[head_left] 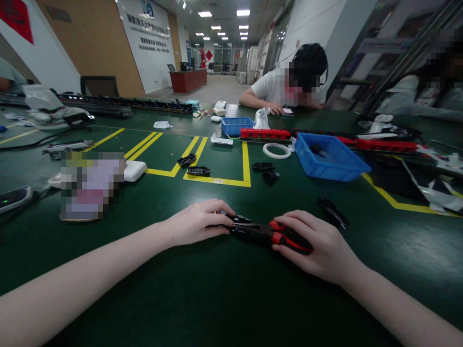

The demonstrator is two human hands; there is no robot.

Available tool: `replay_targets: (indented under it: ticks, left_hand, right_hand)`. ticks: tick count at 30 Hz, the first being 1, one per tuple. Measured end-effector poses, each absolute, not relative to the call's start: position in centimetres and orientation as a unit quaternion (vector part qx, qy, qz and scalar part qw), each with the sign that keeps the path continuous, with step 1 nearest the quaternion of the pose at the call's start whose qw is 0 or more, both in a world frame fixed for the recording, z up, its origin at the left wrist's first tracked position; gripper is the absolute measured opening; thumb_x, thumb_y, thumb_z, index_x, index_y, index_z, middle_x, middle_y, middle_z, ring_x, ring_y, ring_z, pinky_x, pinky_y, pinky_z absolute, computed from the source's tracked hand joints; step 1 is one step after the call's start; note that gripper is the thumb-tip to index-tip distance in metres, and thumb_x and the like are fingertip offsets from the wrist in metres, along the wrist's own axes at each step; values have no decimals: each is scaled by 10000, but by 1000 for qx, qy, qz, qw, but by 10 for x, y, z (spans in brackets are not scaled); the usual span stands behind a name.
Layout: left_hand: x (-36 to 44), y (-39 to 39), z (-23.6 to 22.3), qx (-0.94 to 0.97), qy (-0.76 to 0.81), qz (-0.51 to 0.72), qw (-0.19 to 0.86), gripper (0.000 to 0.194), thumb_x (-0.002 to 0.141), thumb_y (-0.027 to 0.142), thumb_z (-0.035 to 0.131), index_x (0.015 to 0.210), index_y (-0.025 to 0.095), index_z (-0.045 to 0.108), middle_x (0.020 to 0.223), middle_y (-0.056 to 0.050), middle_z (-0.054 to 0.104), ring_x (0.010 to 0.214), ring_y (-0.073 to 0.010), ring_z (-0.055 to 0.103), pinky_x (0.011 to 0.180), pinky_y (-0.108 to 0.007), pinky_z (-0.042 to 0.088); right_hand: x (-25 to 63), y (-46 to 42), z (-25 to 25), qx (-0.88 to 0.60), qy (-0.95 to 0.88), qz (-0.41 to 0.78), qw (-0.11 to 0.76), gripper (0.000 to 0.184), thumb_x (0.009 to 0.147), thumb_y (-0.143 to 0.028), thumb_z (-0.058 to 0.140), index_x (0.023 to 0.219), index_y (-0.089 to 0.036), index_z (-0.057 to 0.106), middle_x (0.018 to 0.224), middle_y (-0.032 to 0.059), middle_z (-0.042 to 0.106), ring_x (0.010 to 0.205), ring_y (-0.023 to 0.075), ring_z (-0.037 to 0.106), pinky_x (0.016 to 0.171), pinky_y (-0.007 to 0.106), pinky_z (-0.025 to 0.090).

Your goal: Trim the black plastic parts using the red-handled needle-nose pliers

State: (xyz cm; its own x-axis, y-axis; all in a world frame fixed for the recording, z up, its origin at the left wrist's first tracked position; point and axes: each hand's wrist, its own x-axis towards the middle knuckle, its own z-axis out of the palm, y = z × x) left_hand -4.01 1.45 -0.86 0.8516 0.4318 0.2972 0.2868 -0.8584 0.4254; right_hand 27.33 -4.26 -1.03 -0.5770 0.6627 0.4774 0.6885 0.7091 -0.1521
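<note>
"Head view, centre of the frame; what about the left hand (202, 222)?"

"Reaches in from lower left; fingers bent and nearly closed, fingertips pinching the left end of a small black part (241, 231) just above the green table (235, 299), or perhaps on it; cannot tell which."

"And the right hand (318, 243)?"

"Comes in from lower right; curls partly closed around the red-and-black handles of the pliers (265, 230); jaws point left, right at the black part; cannot tell how firmly shut."

"Anything near?"

"Right of centre, another black piece (333, 212), beyond the right hand; above centre, two dark pieces (198, 171) by yellow tape lines (246, 164); right of those, a white ring (277, 151), then a large blue basket (327, 168)."

"Farther up?"

"Small blue basket (237, 127) at upper centre, beside a red strip (265, 134); at upper right of centre, a person (269, 89) bent over the far side."
</note>
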Motion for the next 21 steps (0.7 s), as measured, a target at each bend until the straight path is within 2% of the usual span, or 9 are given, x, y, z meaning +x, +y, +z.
replay_targets:
  ticks: [16, 21]
  left_hand:
    - [-41, 18, -8, 946, 183, 186, 190, 210, 957, 220, 575, 1148, 188, 655, 1221, -102, 607, 1077, -215, 616, 895, -376, 548]
    - [-41, 17, -7, 939, 197, 186, 212, 267, 943, 205, 598, 1210, 188, 609, 1218, -94, 603, 1094, -210, 606, 922, -385, 538]
  right_hand:
    - [279, -39, -7, -391, -886, 4, 249, 356, 839, -375, 667, 1153, -217, 614, 1057, 96, 694, 893, 224, 690, 746, 354, 595]
    - [278, -40, -6, -385, -890, 1, 245, 360, 845, -369, 667, 1162, -211, 603, 1064, 102, 688, 899, 220, 690, 747, 345, 595]
